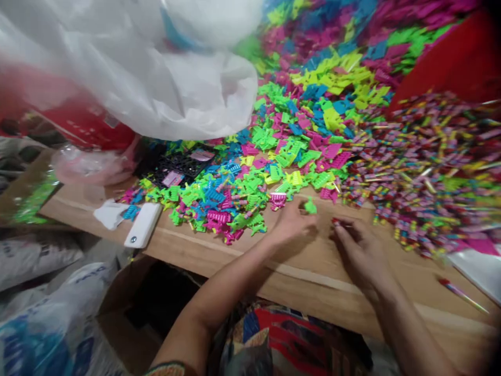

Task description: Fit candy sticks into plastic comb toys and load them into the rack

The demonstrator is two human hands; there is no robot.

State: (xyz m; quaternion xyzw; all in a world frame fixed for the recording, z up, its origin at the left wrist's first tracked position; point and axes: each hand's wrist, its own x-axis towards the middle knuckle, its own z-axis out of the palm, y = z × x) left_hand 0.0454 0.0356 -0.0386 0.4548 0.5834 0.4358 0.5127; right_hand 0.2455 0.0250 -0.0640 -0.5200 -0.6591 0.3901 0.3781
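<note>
My left hand is over the wooden table, its fingers bent beside a green plastic piece; whether they grip it is too blurred to tell. To the right, my right hand has its thumb and fingertips together on a small red-tipped item, mostly hidden by the fingers. Beyond my left hand lies a heap of green, pink, blue and yellow plastic pieces. A pile of small wrapped sticks spreads beyond my right hand.
A large white bag hangs over the back left. Black trays lie among the pieces. A white rectangular device rests at the left front edge. One colourful stick lies at the right. An open cardboard box stands below the table.
</note>
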